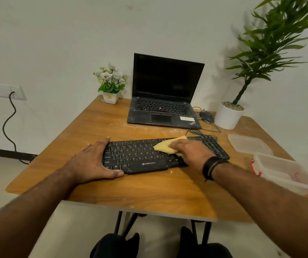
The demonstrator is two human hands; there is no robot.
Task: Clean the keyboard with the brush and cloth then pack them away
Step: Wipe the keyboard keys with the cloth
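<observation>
Presently the cloth (168,147) is gripped by the right hand (190,150) on the keyboard (140,157), braced at nine o'clock by the spread left hand (91,161); keycaps may be snagged.

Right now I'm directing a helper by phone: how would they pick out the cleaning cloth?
Start at the wooden table and find the black Zebronics keyboard lying in front of the open laptop. The cloth sits on the keys right of the keyboard's middle, under the right hand. It is the only soft yellow thing on the dark keys.
</observation>
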